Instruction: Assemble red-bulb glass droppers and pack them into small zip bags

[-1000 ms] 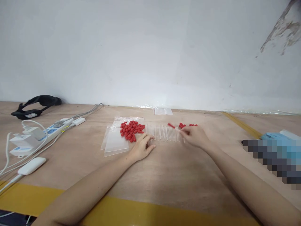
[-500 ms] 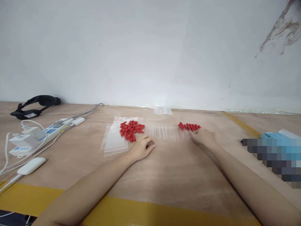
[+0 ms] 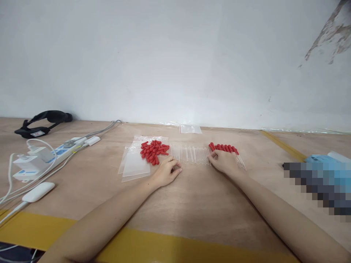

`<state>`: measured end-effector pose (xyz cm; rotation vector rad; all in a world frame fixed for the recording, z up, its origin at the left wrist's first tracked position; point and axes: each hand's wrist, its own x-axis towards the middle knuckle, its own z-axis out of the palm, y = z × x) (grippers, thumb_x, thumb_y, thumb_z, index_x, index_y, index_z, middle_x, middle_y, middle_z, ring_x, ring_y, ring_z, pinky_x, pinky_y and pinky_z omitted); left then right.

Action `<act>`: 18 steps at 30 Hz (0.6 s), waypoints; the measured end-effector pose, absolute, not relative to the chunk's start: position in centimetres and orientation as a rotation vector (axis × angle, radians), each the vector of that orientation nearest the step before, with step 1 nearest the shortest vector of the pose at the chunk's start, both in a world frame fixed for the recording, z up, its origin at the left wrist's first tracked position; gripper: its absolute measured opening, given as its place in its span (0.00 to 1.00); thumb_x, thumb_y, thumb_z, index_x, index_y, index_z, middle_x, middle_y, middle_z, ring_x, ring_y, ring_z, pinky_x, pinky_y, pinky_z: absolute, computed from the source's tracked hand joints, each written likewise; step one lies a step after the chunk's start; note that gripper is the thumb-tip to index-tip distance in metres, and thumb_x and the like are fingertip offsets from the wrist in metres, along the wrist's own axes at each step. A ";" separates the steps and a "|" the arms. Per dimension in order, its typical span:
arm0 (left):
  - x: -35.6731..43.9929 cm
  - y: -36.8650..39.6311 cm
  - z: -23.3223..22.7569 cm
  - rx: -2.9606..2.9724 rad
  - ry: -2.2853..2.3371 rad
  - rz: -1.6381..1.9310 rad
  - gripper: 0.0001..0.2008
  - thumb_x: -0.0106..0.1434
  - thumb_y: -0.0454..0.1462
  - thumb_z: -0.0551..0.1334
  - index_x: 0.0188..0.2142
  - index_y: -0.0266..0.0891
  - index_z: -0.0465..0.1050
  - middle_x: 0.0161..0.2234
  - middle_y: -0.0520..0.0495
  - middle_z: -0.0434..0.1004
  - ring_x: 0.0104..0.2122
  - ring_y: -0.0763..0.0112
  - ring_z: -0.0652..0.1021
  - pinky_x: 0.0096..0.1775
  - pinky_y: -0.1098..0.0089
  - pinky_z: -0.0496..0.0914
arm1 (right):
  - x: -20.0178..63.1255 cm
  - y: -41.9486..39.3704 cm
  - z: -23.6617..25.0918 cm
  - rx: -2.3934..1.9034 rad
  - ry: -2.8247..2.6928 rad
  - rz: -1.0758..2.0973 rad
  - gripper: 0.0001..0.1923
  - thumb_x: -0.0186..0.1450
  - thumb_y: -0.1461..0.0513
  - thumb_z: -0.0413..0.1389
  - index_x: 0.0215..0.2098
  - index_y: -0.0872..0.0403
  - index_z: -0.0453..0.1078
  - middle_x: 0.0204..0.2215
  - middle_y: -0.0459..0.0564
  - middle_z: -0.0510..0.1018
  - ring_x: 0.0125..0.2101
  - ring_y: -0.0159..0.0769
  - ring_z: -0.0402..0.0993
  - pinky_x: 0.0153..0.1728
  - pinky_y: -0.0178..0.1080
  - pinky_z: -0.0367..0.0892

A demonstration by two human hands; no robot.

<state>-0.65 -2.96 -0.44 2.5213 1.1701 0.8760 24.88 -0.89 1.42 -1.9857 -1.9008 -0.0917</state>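
A heap of red rubber bulbs [image 3: 153,151] lies on clear plastic bags [image 3: 136,166]. To its right is a row of thin clear glass tubes [image 3: 189,155] laid side by side. My left hand [image 3: 166,172] rests on the table just in front of the bulbs and the row's left end, loosely curled, with thumb and fingers apart and nothing seen between them. My right hand [image 3: 225,161] has its fingertips pinched together at the row's right end, on a glass tube. Behind and beside that hand lie several red-bulbed droppers [image 3: 226,147], their stems partly covered by it.
On the left are a white power strip [image 3: 61,152] with plugs and cables, a white oval device [image 3: 38,192] and a black headband-like strap [image 3: 44,123]. A small clear bag [image 3: 191,129] lies by the wall. Blue packaging [image 3: 325,162] sits at far right, beside a blurred patch.
My right hand has moved left from the dropper group to the right end of the tube row. A dropper it held now lies with the others. My left hand has stayed put.
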 end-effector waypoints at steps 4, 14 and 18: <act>-0.9 -2.6 -0.2 2.591 1.402 0.936 0.07 0.58 0.39 0.57 0.32 0.38 0.69 0.31 0.48 0.66 0.33 0.68 0.69 0.36 0.68 0.64 | 24.8 -1.0 1.8 -2.111 -1.879 -0.018 0.14 0.56 0.57 0.47 0.20 0.52 0.70 0.22 0.49 0.73 0.30 0.40 0.68 0.38 0.43 0.51; -5.2 0.4 1.5 2.561 2.125 0.904 0.13 0.52 0.47 0.61 0.30 0.41 0.71 0.35 0.45 0.67 0.39 0.58 0.66 0.40 0.61 0.59 | 24.5 -0.9 1.4 -2.213 -1.915 -0.114 0.16 0.60 0.59 0.43 0.25 0.54 0.70 0.28 0.53 0.74 0.35 0.42 0.68 0.43 0.47 0.49; -5.0 0.7 1.3 2.691 2.025 0.850 0.10 0.55 0.43 0.59 0.34 0.43 0.72 0.36 0.45 0.67 0.40 0.58 0.66 0.40 0.61 0.58 | 24.0 -1.2 0.9 -2.096 -1.847 -0.193 0.14 0.62 0.60 0.42 0.32 0.57 0.67 0.30 0.55 0.74 0.34 0.42 0.68 0.41 0.45 0.51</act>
